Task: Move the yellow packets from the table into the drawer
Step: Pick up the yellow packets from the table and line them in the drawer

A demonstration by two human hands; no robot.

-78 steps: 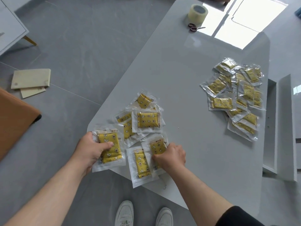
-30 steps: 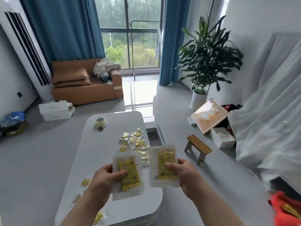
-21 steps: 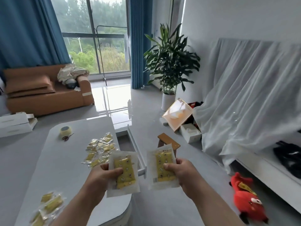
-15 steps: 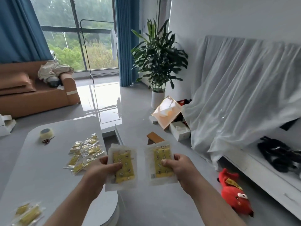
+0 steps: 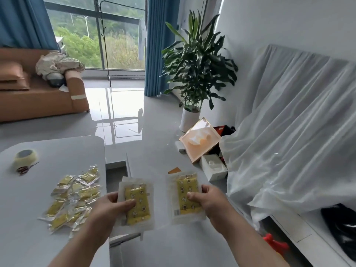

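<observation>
My left hand grips a yellow packet in a clear wrapper, held over the open drawer at the table's right side. My right hand pinches a second yellow packet, held in the air to the right of the drawer. A heap of several yellow packets lies on the grey table just left of the drawer. The drawer's inside is mostly hidden behind my left packet and hand.
A tape roll and small scissors lie at the table's far left. Right of the drawer stand a small wooden stool, boxes and a potted plant. A white draped sheet fills the right; a sofa stands behind.
I lifted one packet from the near pile in each hand, and my view swung up and right. Both packets now hang by the open drawer, closer to it than half a second ago.
</observation>
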